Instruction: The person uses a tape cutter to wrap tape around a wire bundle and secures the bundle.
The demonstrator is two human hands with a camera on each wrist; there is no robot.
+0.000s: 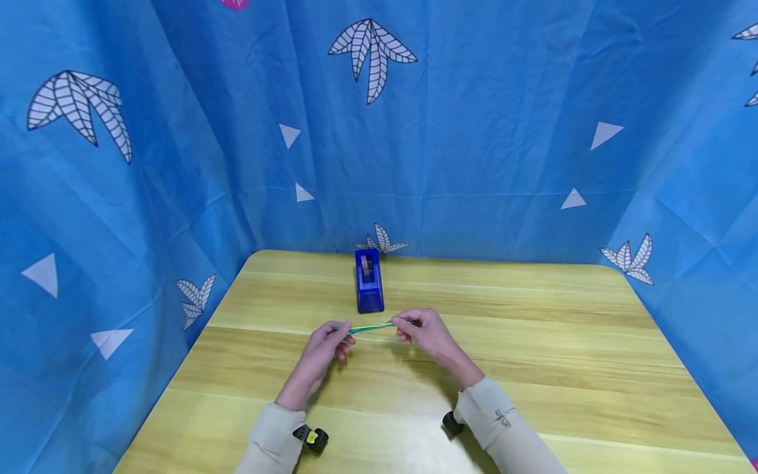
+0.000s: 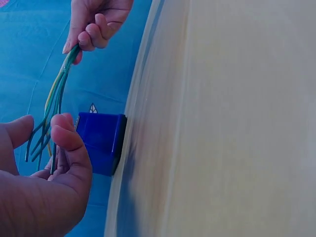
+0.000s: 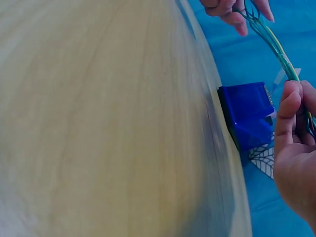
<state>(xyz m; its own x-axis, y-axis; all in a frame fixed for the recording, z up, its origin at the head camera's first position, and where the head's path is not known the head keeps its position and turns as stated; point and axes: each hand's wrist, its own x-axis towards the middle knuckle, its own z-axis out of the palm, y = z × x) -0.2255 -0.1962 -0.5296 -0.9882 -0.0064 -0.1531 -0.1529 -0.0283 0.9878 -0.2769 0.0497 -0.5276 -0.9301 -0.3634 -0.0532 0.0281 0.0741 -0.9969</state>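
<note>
1. A blue cloth backdrop printed with white leaves and triangles hangs behind and to both sides of a light wooden bench.
2. A blue tape dispenser stands on the bench near its far edge, just beyond the hands.
3. A thin bundle of green and yellow wires is stretched between the two hands, held above the bench in front of the dispenser.
4. The left hand pinches one end of the bundle between thumb and fingers; loose green wire tips fan out past the grip.
5. The right hand has its fingers curled around the other end.
6. Both forearms wear pale sleeves, each with a small black device at the wrist.
</note>
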